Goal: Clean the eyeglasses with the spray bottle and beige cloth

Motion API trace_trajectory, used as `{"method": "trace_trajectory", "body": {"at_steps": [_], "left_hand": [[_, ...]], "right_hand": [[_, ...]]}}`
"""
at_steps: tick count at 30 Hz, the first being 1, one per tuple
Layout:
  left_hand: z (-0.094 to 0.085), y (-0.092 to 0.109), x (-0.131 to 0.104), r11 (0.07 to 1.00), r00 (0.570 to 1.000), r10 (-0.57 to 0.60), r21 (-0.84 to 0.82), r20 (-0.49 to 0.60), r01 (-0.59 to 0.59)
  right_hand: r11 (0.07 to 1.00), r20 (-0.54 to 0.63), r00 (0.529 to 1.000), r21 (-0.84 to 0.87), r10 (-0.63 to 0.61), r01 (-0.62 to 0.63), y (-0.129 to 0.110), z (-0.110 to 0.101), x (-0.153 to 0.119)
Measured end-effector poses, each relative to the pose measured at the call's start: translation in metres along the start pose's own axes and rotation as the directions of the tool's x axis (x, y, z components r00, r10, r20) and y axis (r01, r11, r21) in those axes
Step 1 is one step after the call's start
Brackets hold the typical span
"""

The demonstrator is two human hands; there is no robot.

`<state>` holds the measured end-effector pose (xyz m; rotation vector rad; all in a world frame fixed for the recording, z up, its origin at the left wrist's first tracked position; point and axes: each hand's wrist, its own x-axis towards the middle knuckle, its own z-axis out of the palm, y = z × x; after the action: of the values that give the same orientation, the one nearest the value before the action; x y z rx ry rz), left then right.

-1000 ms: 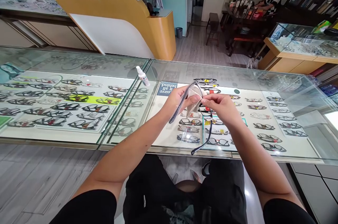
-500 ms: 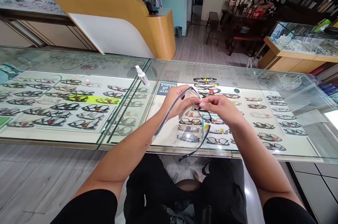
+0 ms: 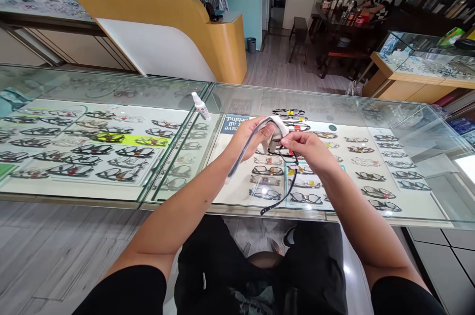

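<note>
Above the glass display counter I hold a pair of dark-framed eyeglasses (image 3: 292, 187) between both hands. My left hand (image 3: 249, 138) is closed on a pale cleaning cloth (image 3: 277, 126) wrapped over one side of the frame, with the near temple arm running back along my wrist. My right hand (image 3: 306, 148) pinches the frame near its middle with thumb and forefinger. The other temple arm hangs down in a curve below it. The lens under the cloth is mostly hidden. A small white spray bottle (image 3: 201, 106) stands on the glass top, left of my hands.
Rows of eyeglasses (image 3: 107, 149) lie inside the display case under the glass top (image 3: 334, 95). Across the aisle stand a wooden cashier counter (image 3: 226, 48) and another showcase (image 3: 426, 65). Two people sit at a dark table (image 3: 341, 18) at the back.
The cloth now folds up over the top of the frame, and my left fingers have shifted around it. The eyeglasses have turned slightly, their hanging temple arm moving up and right.
</note>
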<state>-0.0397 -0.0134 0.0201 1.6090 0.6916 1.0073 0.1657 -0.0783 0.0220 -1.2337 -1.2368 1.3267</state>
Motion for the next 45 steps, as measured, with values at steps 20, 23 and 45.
{"method": "trace_trajectory", "body": {"at_steps": [20, 23, 45], "left_hand": [[-0.001, -0.031, 0.006, 0.999, 0.999, 0.033, -0.037, -0.012, -0.034], [0.0, -0.031, 0.007, 0.995, 1.0, -0.021, -0.095, -0.01, 0.02], [-0.036, -0.025, 0.032, 0.992, 0.876, 0.032, -0.095, -0.482, -0.089]], "right_hand": [[0.987, -0.048, 0.999, 0.163, 0.008, 0.0, 0.011, 0.003, 0.005], [0.984, -0.031, 0.999, 0.175, 0.024, -0.018, 0.013, 0.004, 0.006], [0.941, -0.104, 0.994, 0.332, -0.029, 0.063, 0.01, -0.003, 0.01]]}}
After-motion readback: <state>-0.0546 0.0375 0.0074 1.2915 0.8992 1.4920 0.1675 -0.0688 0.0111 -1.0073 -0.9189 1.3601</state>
